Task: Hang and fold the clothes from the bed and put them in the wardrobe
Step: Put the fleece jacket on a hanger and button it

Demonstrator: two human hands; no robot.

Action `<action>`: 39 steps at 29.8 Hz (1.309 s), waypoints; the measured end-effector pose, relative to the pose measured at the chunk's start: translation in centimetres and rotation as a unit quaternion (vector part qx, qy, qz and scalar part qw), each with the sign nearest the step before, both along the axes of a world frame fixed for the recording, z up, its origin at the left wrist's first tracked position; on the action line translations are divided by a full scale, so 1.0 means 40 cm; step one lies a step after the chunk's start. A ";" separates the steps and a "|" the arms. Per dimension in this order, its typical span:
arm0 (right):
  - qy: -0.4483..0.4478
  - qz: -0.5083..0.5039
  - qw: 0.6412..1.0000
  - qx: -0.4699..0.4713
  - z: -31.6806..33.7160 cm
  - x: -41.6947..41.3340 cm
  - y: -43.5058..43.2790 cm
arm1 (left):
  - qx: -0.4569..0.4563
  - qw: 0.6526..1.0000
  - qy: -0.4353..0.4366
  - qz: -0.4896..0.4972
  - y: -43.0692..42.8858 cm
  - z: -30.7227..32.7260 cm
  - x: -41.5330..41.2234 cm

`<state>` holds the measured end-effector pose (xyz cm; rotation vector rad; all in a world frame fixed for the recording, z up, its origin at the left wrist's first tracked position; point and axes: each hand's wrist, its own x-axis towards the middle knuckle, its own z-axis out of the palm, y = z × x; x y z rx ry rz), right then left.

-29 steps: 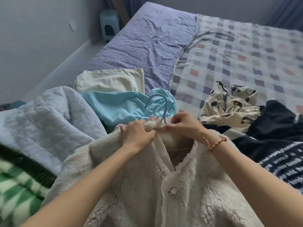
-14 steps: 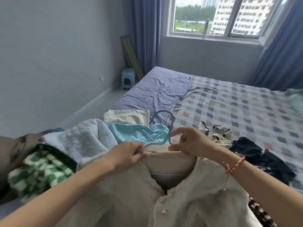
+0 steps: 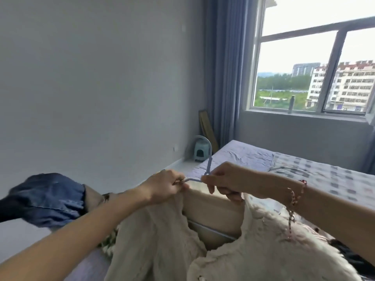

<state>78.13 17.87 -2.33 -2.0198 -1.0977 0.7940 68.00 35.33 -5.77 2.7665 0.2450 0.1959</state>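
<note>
head view: i see the left hand (image 3: 164, 187) pinching the collar of the cream fleece coat (image 3: 154, 240) against one arm of the pale blue hanger (image 3: 209, 165); right hand (image 3: 229, 181) curled round the hanger just below its hook, fingers gripping; hook upright between the two hands; coat drapes from the hanger, front open, held up over the near end of the bed (image 3: 304, 175); denim garment (image 3: 46, 199) beside the left forearm; small stool (image 3: 200, 152) by the wall (image 3: 101, 78).
</note>
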 end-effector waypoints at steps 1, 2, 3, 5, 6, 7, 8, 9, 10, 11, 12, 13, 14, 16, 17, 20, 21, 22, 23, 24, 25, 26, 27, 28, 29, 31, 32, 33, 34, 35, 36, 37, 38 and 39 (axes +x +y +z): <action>-0.009 0.006 1.000 0.006 0.028 -0.045 -0.006 | -0.021 1.000 -0.005 0.002 -0.005 0.033 -0.051; -0.012 0.018 1.000 0.008 0.052 -0.090 -0.014 | -0.047 0.999 -0.001 0.012 -0.009 0.066 -0.103; -0.017 0.029 0.999 0.010 0.070 -0.140 -0.021 | -0.067 0.998 -0.003 0.016 -0.011 0.088 -0.156; -0.025 0.041 0.999 0.009 0.098 -0.209 -0.030 | -0.120 0.992 -0.008 0.028 -0.024 0.129 -0.234; -0.027 0.053 0.998 0.012 0.114 -0.246 -0.037 | -0.144 0.989 -0.023 0.031 -0.040 0.148 -0.284; -0.031 0.067 0.997 0.014 0.130 -0.297 -0.046 | -0.158 0.986 -0.040 0.034 -0.058 0.164 -0.343; -0.026 0.072 0.997 0.021 0.141 -0.314 -0.050 | -0.169 0.984 -0.053 0.028 -0.072 0.174 -0.362; -0.023 0.080 0.996 0.027 0.164 -0.346 -0.060 | -0.177 0.981 -0.071 0.032 -0.091 0.190 -0.397; -0.017 0.107 0.994 0.033 0.192 -0.389 -0.070 | -0.184 0.978 -0.094 0.042 -0.118 0.209 -0.454; -0.012 0.133 0.990 0.037 0.215 -0.430 -0.079 | -0.178 0.977 -0.104 0.044 -0.141 0.225 -0.502; 0.000 0.141 0.989 0.048 0.229 -0.441 -0.081 | -0.180 0.977 -0.109 0.038 -0.157 0.237 -0.516; 0.008 0.153 0.987 0.055 0.248 -0.463 -0.088 | -0.167 0.978 -0.119 0.042 -0.179 0.252 -0.548; 0.016 0.173 0.983 0.062 0.272 -0.497 -0.097 | -0.154 0.977 -0.137 0.056 -0.202 0.274 -0.593; 0.027 0.206 0.976 0.068 0.298 -0.548 -0.098 | -0.130 0.974 -0.169 0.076 -0.221 0.302 -0.651; 0.035 0.209 0.975 0.070 0.293 -0.549 -0.092 | -0.131 0.974 -0.168 0.081 -0.227 0.310 -0.659; 0.054 0.263 0.960 0.081 0.313 -0.609 -0.080 | -0.176 0.961 -0.163 0.135 -0.238 0.326 -0.732; 0.045 0.326 0.941 0.078 0.330 -0.649 -0.057 | -0.187 0.944 -0.191 0.194 -0.254 0.340 -0.801; 0.049 0.340 0.936 0.076 0.332 -0.666 -0.056 | -0.212 0.938 -0.196 0.193 -0.256 0.342 -0.825; 0.063 0.341 0.934 0.083 0.328 -0.671 -0.054 | -0.230 0.936 -0.189 0.186 -0.256 0.343 -0.839; 0.063 0.375 0.920 0.097 0.334 -0.697 -0.039 | -0.221 0.931 -0.194 0.218 -0.271 0.348 -0.882; 0.072 0.407 0.904 0.105 0.339 -0.717 -0.026 | -0.192 0.927 -0.196 0.256 -0.283 0.349 -0.914; 0.073 0.431 0.893 0.106 0.342 -0.739 -0.020 | -0.172 0.919 -0.205 0.289 -0.299 0.354 -0.940; 0.081 0.460 0.877 0.114 0.345 -0.770 -0.004 | -0.147 0.905 -0.224 0.331 -0.321 0.357 -0.980; 0.087 0.479 0.865 0.126 0.348 -0.800 0.007 | -0.134 0.889 -0.243 0.363 -0.336 0.360 -1.014; 0.098 0.501 0.850 0.132 0.350 -0.835 0.015 | -0.126 0.871 -0.264 0.394 -0.354 0.363 -1.046; 0.099 0.550 0.815 0.153 0.345 -0.923 0.031 | -0.115 0.837 -0.307 0.439 -0.408 0.369 -1.128; 0.095 0.552 0.810 0.174 0.336 -0.922 0.037 | -0.123 0.831 -0.316 0.441 -0.409 0.368 -1.127; 0.100 0.587 0.780 0.190 0.330 -0.987 0.036 | -0.099 0.805 -0.332 0.481 -0.451 0.371 -1.187; 0.093 0.585 0.778 0.209 0.321 -1.005 0.040 | -0.086 0.799 -0.343 0.487 -0.459 0.370 -1.195; 0.085 0.582 0.775 0.234 0.310 -1.043 0.039 | -0.071 0.789 -0.351 0.499 -0.475 0.370 -1.237; 0.079 0.577 0.775 0.243 0.300 -1.050 0.043 | -0.063 0.784 -0.356 0.505 -0.480 0.366 -1.249; 0.081 0.601 0.759 0.238 0.296 -1.092 0.039 | -0.050 0.764 -0.358 0.535 -0.508 0.367 -1.292; 0.084 0.635 0.738 0.212 0.297 -1.125 0.030 | -0.035 0.743 -0.368 0.558 -0.529 0.371 -1.331; 0.070 0.666 0.718 0.190 0.294 -1.158 0.023 | -0.030 0.727 -0.373 0.576 -0.548 0.379 -1.370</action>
